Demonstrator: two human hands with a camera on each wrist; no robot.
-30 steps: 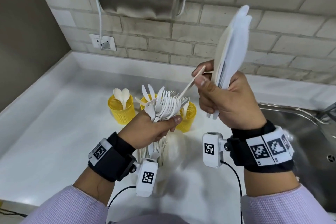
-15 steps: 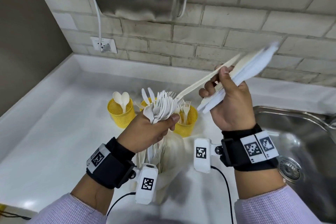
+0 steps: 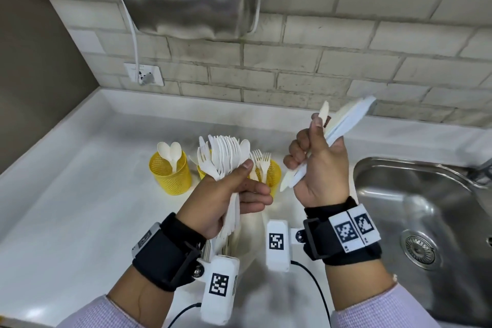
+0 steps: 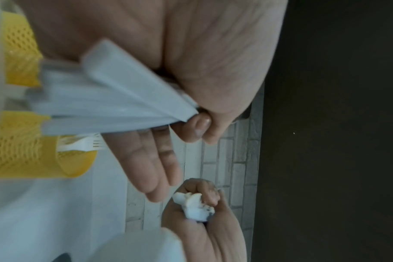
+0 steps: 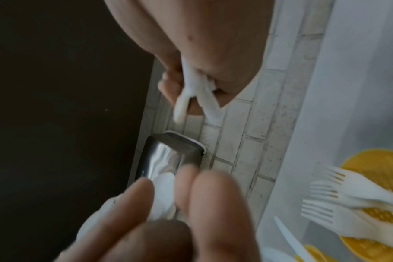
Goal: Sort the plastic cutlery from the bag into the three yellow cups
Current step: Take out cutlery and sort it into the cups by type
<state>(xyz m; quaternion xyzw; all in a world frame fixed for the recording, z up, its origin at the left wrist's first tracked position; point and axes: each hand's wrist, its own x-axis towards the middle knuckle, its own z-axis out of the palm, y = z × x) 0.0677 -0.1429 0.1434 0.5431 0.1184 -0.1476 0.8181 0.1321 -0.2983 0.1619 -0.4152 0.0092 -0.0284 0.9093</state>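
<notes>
The left hand gripped a thick bundle of white plastic forks and spoons, thumb clamped over the handles and heads fanned upward; two of its fingers stuck out straight below the bundle. The right hand was closed round a stack of plastic knives slanting up to the right, with one more piece pinched upright at its fingertips, probably a knife, though blur hid its shape. Three yellow cups stood near the back edge of the white counter: the left cup held two spoons, the middle cup sat mostly behind the bundle, and the right cup held forks. A steel sink lay at the counter's right edge.
</notes>
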